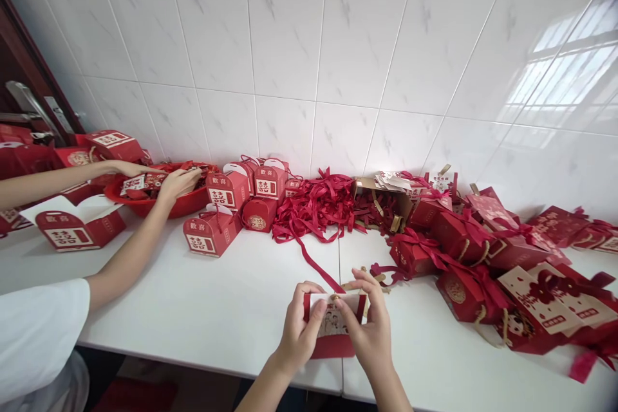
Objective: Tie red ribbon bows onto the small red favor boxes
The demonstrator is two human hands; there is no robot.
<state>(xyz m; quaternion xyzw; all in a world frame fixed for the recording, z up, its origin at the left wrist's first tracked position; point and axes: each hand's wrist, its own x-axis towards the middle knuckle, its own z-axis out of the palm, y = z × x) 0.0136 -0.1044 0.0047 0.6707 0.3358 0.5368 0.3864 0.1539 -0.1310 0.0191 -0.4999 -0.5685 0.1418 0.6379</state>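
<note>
Left hand [302, 323]: wrapped round left side of red box [333, 347], thumb on front.
Right hand [371, 320]: gripping opposite side, thumb at top middle.
Red box: near front edge of table [226, 315]; best pressed gently, without bending.
Ribbon [315, 262]: stretching from ribbon pile [316, 209] toward box; better left flat.
Table: free room left of box; crowded with bow-tied boxes [464, 293] toward right edge.

From my remote seat I see the left forearm [270, 376] and the right forearm [389, 386], both bare, slanting inward from the bottom of my view. My left hand [299, 325] and right hand [371, 322] face each other, slightly apart, in a two-handed grip. The left thumb [315, 323] and right thumb [348, 318] angle toward one another; my right fingers [369, 283] arch higher than the left ones.
</note>
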